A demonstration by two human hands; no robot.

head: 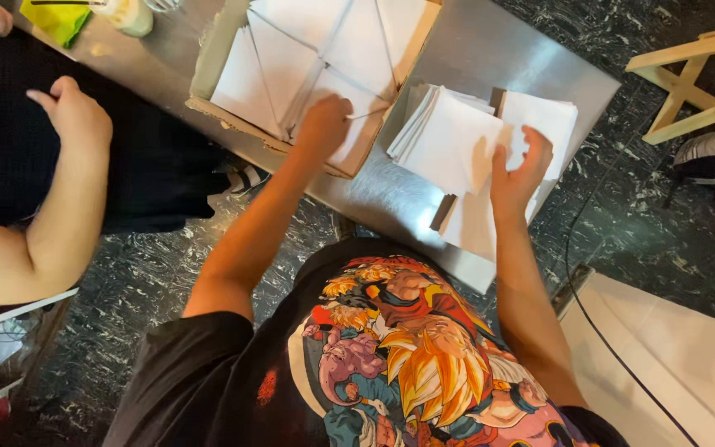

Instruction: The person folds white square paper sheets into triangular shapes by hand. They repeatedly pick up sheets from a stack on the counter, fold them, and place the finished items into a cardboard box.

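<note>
Paper sheets (308,50) are lying fanned in a shallow cardboard tray (208,62) on the steel desk (490,50), probably for easy one-at-a-time picking. The left hand (324,124) is reaching into the tray, fingers curled and pinching a sheet, arm extended forward. The right hand (519,170) is resting open, fingers spread, steadying a separate stack of white folded sheets (448,141) just beside the tray. Another person's hand (76,116) is hovering well apart at the left.
</note>
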